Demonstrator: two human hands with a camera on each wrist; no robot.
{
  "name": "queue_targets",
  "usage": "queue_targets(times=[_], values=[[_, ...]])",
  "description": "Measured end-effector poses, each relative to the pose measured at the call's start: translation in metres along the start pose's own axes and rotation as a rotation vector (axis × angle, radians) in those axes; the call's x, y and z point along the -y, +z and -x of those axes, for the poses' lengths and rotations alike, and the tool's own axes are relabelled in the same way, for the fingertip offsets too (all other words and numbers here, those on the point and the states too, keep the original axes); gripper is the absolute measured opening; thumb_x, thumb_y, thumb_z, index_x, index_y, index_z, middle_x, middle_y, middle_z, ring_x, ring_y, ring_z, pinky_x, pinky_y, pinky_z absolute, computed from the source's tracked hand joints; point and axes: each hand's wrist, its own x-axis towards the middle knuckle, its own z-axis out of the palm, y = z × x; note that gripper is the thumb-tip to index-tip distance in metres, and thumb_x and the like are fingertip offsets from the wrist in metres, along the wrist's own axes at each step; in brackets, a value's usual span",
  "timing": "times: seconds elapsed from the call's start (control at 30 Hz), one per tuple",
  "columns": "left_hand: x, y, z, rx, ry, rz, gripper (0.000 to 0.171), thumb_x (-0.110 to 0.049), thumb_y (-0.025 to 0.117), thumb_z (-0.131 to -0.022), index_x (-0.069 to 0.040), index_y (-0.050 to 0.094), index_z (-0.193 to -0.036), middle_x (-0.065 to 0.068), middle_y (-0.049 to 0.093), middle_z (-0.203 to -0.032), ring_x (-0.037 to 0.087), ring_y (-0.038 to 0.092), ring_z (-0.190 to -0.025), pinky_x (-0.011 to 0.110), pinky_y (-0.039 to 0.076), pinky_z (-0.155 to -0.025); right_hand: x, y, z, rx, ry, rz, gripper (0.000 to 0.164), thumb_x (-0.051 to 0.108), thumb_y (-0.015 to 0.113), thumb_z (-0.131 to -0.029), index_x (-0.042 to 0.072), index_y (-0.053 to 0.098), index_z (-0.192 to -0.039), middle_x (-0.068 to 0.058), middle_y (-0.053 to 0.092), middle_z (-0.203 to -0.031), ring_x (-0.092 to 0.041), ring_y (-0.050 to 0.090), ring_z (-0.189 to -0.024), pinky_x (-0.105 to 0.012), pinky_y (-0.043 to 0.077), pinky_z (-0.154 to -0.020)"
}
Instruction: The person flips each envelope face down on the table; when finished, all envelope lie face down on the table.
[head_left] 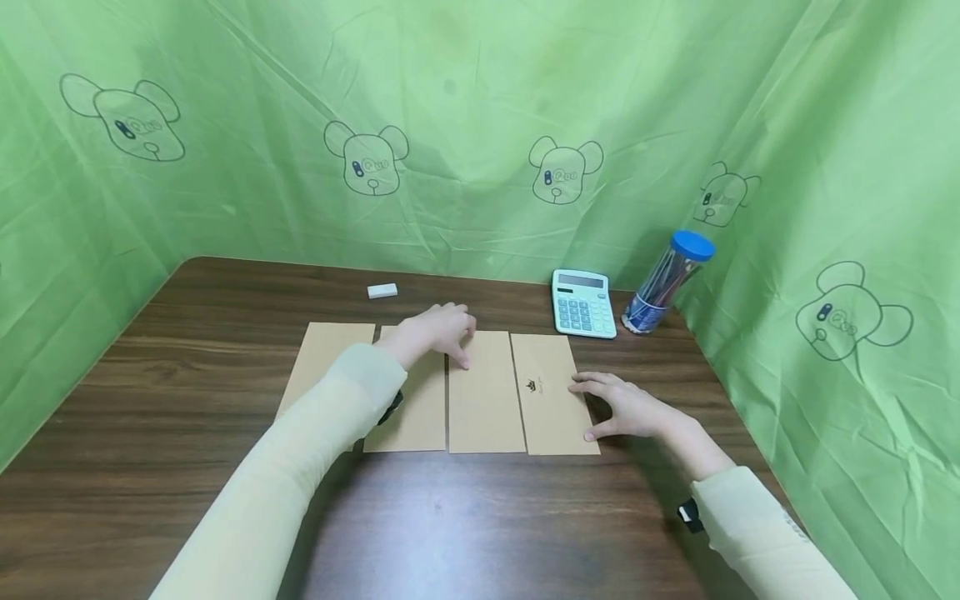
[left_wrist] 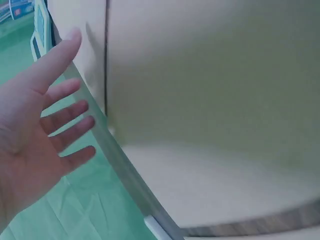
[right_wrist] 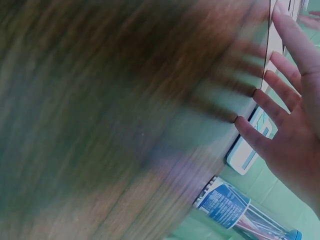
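Note:
Several kraft-brown notebooks lie side by side on the wooden table; the rightmost notebook [head_left: 551, 425] bears a small dark crown print. My left hand [head_left: 442, 329] is over the upper part of the row, around the gap between the two middle notebooks, the right one [head_left: 486, 408] and the left one [head_left: 411, 417]. Its fingers are spread and loosely bent, with nothing between them in the left wrist view. At the rightmost notebook's outer edge, my right hand [head_left: 630, 407] has thumb and fingers apart, fingertips at the edge. The leftmost notebook [head_left: 333, 342] is partly hidden by my left sleeve.
Behind the row stand a pale blue calculator [head_left: 583, 304] and a clear tube [head_left: 663, 287] of pens with a blue lid. A small white block [head_left: 382, 290] lies at the back left. Green cloth [head_left: 465, 225] hangs along the table's back and sides.

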Motion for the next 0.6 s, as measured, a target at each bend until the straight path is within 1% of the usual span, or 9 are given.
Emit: queue_targets(times=[0.07,0.13,0.27,0.37,0.47,0.6], values=[[-0.006,-0.002,-0.006,-0.016,0.009,-0.002,0.07,-0.051,0.077,-0.071,-0.011,0.058,-0.125,0.008,0.052,-0.126,0.029,0.046,-0.116,0.046,0.038,-0.098,0.0,0.0,0.0,0.0,0.001,0.0,0.078,0.046,0.079,-0.071,0.013,0.05,-0.136,-0.011,0.039,-0.146,-0.035,0.034,-0.134,-0.062,0.033,-0.099],[-0.013,-0.001,-0.013,-0.037,0.034,0.003,0.074,-0.051,0.076,-0.072,-0.01,0.054,-0.129,0.007,0.051,-0.13,0.027,0.044,-0.119,0.045,0.037,-0.1,-0.001,0.0,-0.001,0.001,0.003,-0.001,0.077,0.047,0.079,-0.07,0.014,0.051,-0.135,-0.01,0.039,-0.146,-0.034,0.035,-0.134,-0.063,0.032,-0.099],[-0.029,0.004,-0.027,-0.085,0.083,0.074,0.079,-0.048,0.077,-0.073,-0.009,0.048,-0.135,0.008,0.048,-0.137,0.028,0.039,-0.127,0.048,0.033,-0.104,-0.002,-0.002,-0.002,0.0,-0.001,0.006,0.076,0.046,0.079,-0.069,0.014,0.053,-0.132,-0.011,0.04,-0.145,-0.034,0.036,-0.133,-0.063,0.033,-0.098],[-0.038,0.009,-0.036,-0.104,0.1,0.123,0.082,-0.047,0.077,-0.073,-0.009,0.044,-0.138,0.007,0.045,-0.141,0.028,0.036,-0.131,0.05,0.03,-0.106,-0.002,-0.002,-0.002,-0.002,-0.008,0.016,0.075,0.046,0.079,-0.069,0.013,0.053,-0.132,-0.012,0.041,-0.144,-0.035,0.037,-0.132,-0.063,0.034,-0.097],[-0.045,0.014,-0.044,-0.092,0.094,0.136,0.082,-0.048,0.074,-0.076,-0.01,0.041,-0.14,0.006,0.041,-0.145,0.028,0.031,-0.135,0.05,0.028,-0.108,-0.002,-0.002,-0.002,0.004,0.0,0.014,0.075,0.046,0.079,-0.07,0.013,0.053,-0.132,-0.012,0.041,-0.144,-0.035,0.037,-0.132,-0.062,0.033,-0.098],[-0.05,0.018,-0.048,-0.06,0.069,0.114,0.079,-0.05,0.07,-0.079,-0.011,0.04,-0.141,0.006,0.04,-0.146,0.027,0.029,-0.137,0.048,0.026,-0.109,-0.001,-0.002,-0.001,0.008,0.006,0.016,0.075,0.045,0.079,-0.07,0.013,0.053,-0.133,-0.011,0.041,-0.145,-0.034,0.036,-0.132,-0.062,0.033,-0.099]])
